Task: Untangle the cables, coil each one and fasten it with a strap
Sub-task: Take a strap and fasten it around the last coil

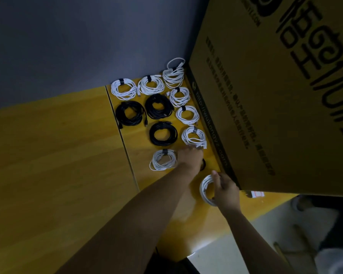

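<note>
Right hand [225, 189] grips a coiled white cable [206, 189] at lower centre; left hand [190, 156] reaches among the strapped coils, grip unclear, a dark strap-like thing [203, 164] just beside it. Step looks like fastening: next move needs a strap wrapped round this coil.

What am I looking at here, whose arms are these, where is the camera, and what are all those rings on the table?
There is no machine here: these are a person's two bare arms, seen from a camera worn on the person's head, looking forward and down.

On the yellow wooden table lie finished cable coils: seven white coils, such as one at the far left, and three black coils, such as one in the middle. Most white ones plainly wear a dark strap. A big cardboard box stands at the right.

The left hand reaches in between the coils, near a dark object on the table; its fingers are blurred. The right hand holds one more white coil in its grip; no strap shows on it.
</note>
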### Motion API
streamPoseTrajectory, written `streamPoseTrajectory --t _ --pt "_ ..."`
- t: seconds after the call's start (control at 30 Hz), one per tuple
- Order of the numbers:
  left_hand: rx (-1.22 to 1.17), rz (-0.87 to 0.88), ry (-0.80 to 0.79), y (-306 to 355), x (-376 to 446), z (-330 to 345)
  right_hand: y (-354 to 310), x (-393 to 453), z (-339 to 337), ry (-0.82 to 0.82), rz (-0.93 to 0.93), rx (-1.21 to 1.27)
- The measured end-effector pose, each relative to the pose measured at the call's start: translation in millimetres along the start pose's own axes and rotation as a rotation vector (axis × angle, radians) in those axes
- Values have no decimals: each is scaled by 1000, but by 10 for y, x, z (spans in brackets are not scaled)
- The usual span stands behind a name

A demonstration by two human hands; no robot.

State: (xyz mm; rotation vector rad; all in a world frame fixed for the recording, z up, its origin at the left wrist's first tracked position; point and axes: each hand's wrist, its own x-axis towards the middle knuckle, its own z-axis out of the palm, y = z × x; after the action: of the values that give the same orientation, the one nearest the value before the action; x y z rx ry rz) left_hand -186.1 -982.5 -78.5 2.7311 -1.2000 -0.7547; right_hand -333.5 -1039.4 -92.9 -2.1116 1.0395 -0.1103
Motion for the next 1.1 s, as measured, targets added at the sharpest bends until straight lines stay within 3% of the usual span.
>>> streamPoseTrajectory --t 0.1,0.23,0.33,0.43,0.53,0.63,0.77,0.9,1.1 --pt "-13 19 -37 -16 59 31 -58 31 -10 -31 -18 55" --pt "-330 78 76 -244 -86 -69 -267 38 -75 -195 -53 257" --pt "-553 74 234 -466 -364 -183 -466 30 -115 -365 -209 149" --pt "-641 48 345 -658 -684 -292 -664 -30 -82 -400 -334 90" --pt "-851 -53 475 -816 -986 -392 -868 -112 24 -397 -407 72" --pt "-1071 -198 592 -997 -1222 -462 -1049 -233 171 -425 -350 186" --pt "-1071 -242 595 -1216 -1525 -503 -1287 -392 371 -519 -272 261" --pt "-1152 -254 679 -1412 -1801 -572 -1488 -553 611 -595 -456 -67" --pt "-1172 -374 857 -1870 -2248 -565 -1632 -800 865 -563 -463 -164"
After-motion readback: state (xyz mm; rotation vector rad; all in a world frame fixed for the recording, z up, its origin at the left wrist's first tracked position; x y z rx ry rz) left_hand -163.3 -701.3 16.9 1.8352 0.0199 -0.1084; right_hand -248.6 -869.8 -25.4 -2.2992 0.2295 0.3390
